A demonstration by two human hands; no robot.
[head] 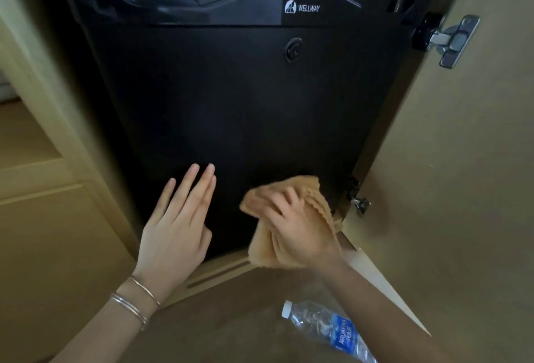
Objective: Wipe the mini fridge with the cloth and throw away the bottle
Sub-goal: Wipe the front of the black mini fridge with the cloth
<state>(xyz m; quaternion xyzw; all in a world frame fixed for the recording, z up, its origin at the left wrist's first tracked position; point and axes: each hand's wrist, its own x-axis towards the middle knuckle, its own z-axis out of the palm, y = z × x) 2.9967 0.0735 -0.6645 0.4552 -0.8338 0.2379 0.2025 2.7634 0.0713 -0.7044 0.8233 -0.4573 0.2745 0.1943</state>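
Note:
The black mini fridge (231, 97) stands inside a wooden cabinet with its door closed, filling most of the view. My right hand (297, 227) grips a bunched orange cloth (306, 189) and presses it against the lower right of the fridge door. My left hand (176, 218) lies flat on the lower left of the door, fingers straight and together. A crumpled clear plastic bottle (326, 331) with a white cap and a blue label lies on the brown floor below my right forearm.
The open cabinet door (462, 175) stands at the right, with metal hinges (450, 39) at its top and bottom. Light wooden cabinet panels (43, 203) run along the left. Brown floor (219, 328) lies in front of the fridge.

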